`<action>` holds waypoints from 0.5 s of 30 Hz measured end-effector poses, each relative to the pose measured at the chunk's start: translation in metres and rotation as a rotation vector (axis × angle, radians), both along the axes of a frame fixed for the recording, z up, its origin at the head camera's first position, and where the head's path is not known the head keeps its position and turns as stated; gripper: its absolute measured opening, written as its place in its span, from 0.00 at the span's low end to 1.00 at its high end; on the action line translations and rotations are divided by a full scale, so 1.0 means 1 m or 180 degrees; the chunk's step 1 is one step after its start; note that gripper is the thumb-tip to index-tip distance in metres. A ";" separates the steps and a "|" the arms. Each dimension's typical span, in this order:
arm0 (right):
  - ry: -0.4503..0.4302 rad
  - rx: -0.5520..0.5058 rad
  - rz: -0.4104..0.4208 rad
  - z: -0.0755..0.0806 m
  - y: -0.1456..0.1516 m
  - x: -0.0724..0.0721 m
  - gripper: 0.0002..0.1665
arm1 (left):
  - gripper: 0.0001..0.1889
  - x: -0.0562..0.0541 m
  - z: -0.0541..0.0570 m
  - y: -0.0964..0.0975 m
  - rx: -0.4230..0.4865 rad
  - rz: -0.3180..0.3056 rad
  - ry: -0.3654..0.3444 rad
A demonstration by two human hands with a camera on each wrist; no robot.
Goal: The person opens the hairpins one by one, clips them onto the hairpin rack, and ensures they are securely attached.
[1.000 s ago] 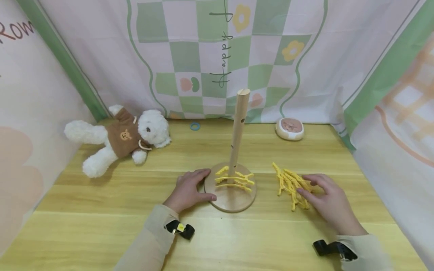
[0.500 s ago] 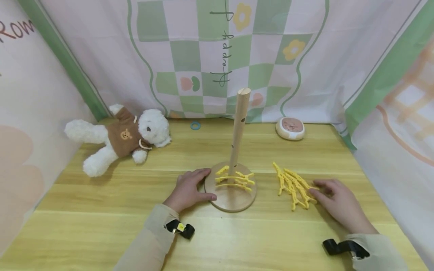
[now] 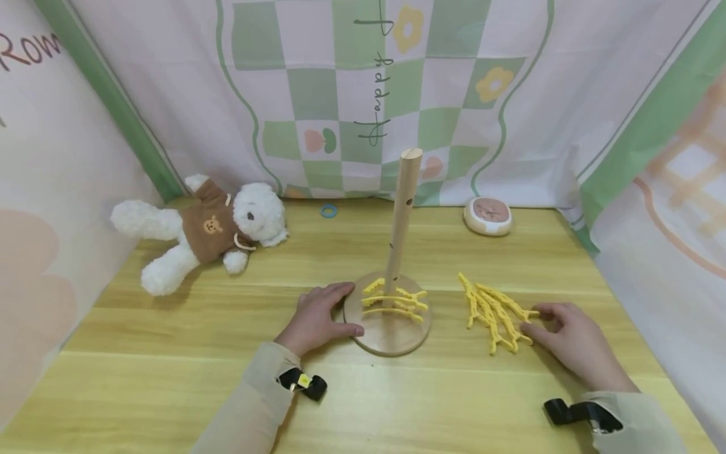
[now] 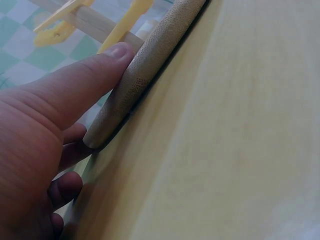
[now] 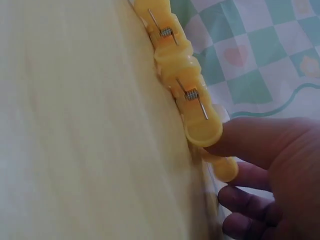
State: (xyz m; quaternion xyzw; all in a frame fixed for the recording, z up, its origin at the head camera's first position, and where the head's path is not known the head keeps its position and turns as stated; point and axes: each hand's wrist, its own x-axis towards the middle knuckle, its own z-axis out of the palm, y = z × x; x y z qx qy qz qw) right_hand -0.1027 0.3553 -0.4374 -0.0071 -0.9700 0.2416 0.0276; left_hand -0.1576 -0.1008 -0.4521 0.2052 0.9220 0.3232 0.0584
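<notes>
A wooden stand, with an upright pole (image 3: 404, 214) on a round base (image 3: 391, 343), stands mid-table. Several yellow plastic clips (image 3: 395, 299) sit around the pole's lower part. My left hand (image 3: 317, 318) grips the base's left edge, thumb on top; the left wrist view shows the thumb (image 4: 107, 60) on the rim and the other fingers partly hidden behind it. At the right, more yellow clips (image 3: 489, 309) lie fanned on the table. With thumb and index finger, my right hand (image 3: 575, 343) pinches their right-hand ends. Small metal springs show on a clip (image 5: 192, 95) in the right wrist view.
A white plush dog (image 3: 210, 230) in a brown top lies at the back left. A blue ring (image 3: 329, 210) and a white, pink-topped device (image 3: 488, 216) are at the back. A checkered curtain (image 3: 363, 94) hangs behind the table.
My right hand has moved to the right and slightly toward me. The loose yellow clips have spread out from a tighter heap into a fan. My left hand stays on the base.
</notes>
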 end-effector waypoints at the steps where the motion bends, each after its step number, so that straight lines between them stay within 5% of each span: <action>1: 0.0027 -0.0042 -0.0064 0.001 0.000 0.001 0.36 | 0.50 0.000 0.000 0.000 -0.0001 -0.0001 0.0005; 7: 0.0626 -0.0445 -0.0392 0.007 -0.003 0.007 0.27 | 0.50 0.000 0.001 0.000 -0.0008 -0.0003 -0.0003; 15: 0.1224 -0.0580 -0.0237 0.017 -0.018 0.009 0.20 | 0.50 0.001 0.001 0.000 -0.0007 -0.0001 -0.0025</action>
